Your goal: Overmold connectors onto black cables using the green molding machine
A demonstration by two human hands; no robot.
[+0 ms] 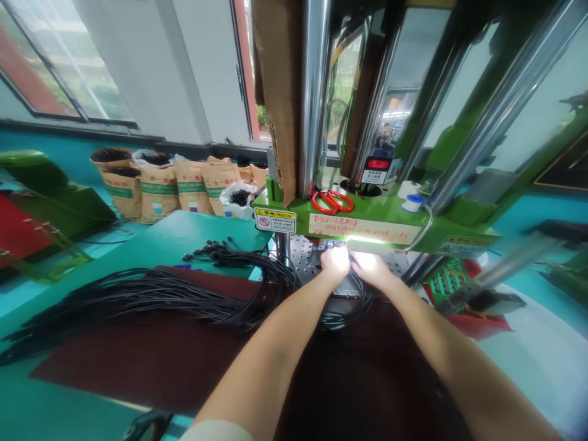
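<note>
Left hand [335,263] and right hand [371,267] held close together at plate [301,255] under press [390,214]; grip cannot be told through glare. Cables [337,320] looped on near side. Work seemingly midway: large bundle [160,297] laid at left, whether finished or waiting not shown.

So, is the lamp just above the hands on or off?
On. The lamp glows white along part of its length, and the left hand and right hand near it are washed out with bright light.
</note>
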